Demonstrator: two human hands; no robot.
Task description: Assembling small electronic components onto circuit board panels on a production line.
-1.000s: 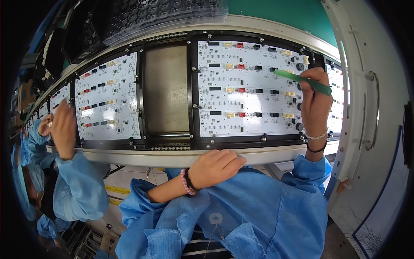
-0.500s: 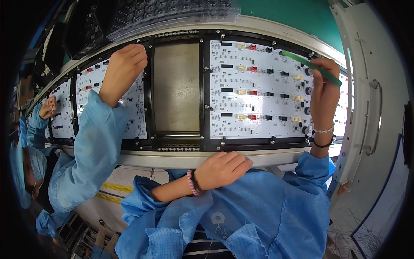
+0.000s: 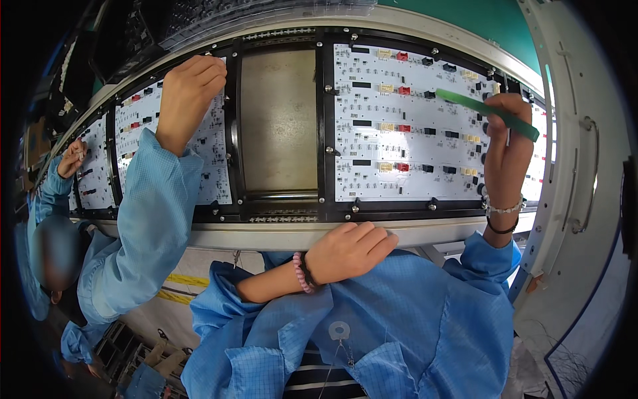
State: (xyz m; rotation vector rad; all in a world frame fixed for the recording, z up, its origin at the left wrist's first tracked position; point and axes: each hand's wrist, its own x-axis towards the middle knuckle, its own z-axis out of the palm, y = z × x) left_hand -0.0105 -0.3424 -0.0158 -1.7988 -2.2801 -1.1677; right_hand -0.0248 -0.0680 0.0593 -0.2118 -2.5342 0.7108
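My right hand (image 3: 508, 136) grips a flat green strip (image 3: 488, 108) over the right side of a white circuit board panel (image 3: 412, 149). The strip's far tip appears beside a black connector (image 3: 430, 94) in the panel's second row from the top; whether it touches cannot be told. Cream, red and black connectors stand in rows across the panel. My left hand (image 3: 350, 253) lies at the near rail (image 3: 286, 234), in front of my body. Its fingers are curled together and nothing shows in them; the palm is hidden.
On the left, a co-worker's hand (image 3: 193, 93) reaches over another white panel (image 3: 209, 169). Farther left is another person's hand (image 3: 73, 158). A bare metal plate (image 3: 279, 120) lies between the black frames. At right stands a pale machine wall with a handle (image 3: 586, 173).
My right hand has brought the green strip's tip from the top connector row toward the second row, nearer to me. My left hand stays at the rail. The whole view has shifted slightly.
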